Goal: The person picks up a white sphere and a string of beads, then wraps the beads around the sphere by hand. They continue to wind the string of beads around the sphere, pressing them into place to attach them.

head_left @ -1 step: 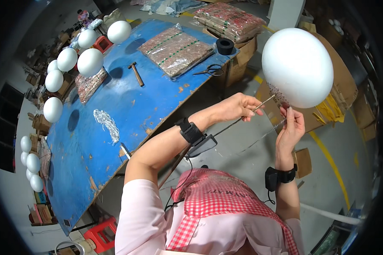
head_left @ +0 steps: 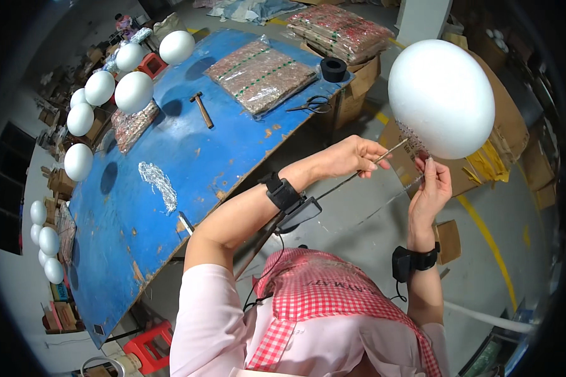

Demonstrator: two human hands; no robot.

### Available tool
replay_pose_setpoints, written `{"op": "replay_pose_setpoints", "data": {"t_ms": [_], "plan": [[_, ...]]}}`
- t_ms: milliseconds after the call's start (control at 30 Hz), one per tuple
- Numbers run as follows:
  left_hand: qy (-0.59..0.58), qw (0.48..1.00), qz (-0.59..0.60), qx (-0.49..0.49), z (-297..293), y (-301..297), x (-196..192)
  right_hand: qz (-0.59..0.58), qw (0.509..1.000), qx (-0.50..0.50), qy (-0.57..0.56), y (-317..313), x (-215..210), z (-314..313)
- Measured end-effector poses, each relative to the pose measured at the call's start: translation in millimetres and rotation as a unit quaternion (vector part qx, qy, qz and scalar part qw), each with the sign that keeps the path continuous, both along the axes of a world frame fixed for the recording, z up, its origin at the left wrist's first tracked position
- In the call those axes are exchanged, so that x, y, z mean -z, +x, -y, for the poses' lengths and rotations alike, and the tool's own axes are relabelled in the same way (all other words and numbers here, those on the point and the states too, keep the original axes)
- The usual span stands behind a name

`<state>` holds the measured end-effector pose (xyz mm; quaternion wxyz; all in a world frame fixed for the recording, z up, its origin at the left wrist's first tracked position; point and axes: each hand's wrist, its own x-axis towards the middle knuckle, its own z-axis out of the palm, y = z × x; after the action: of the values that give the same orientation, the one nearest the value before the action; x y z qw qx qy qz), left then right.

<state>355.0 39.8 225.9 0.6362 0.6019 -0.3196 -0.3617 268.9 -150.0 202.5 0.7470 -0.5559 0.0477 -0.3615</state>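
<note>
A large white foam ball [head_left: 443, 97] is held up over the floor, to the right of the table. It sits on a thin stick [head_left: 336, 187] that runs down-left from its underside. My left hand [head_left: 352, 157] is closed on that stick just below the ball. My right hand [head_left: 431, 185] is under the ball, with its fingertips pinched on a thin pin-like piece against the ball's lower surface. A patch of small dots [head_left: 415, 135] covers the ball's lower left. Both wrists wear black bands.
A worn blue table [head_left: 170, 188] stands to the left with a hammer [head_left: 201, 109], scissors [head_left: 311, 105], a black tape roll [head_left: 333, 68] and bagged reddish packs [head_left: 261, 74]. Several white foam balls [head_left: 134, 92] line its far edge. Cardboard boxes [head_left: 516, 132] stand at right, and a red stool [head_left: 148, 345] below.
</note>
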Motion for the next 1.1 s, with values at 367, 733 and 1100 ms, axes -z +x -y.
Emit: {"op": "replay_pose_setpoints", "data": {"t_ms": [367,733,1100], "plan": [[-0.023,0.999,-0.033,0.006,-19.7,40.5,0.3,0.012,0.999,0.019,-0.043,37.4,-9.4,-21.1],[-0.052,0.997,-0.048,0.017,-21.8,51.9,3.6,0.002,0.998,0.043,-0.047,45.3,-15.1,-31.1],[-0.063,0.996,-0.058,0.021,-21.5,57.6,9.7,-0.009,0.997,0.044,-0.064,46.4,-13.7,-32.1]]}}
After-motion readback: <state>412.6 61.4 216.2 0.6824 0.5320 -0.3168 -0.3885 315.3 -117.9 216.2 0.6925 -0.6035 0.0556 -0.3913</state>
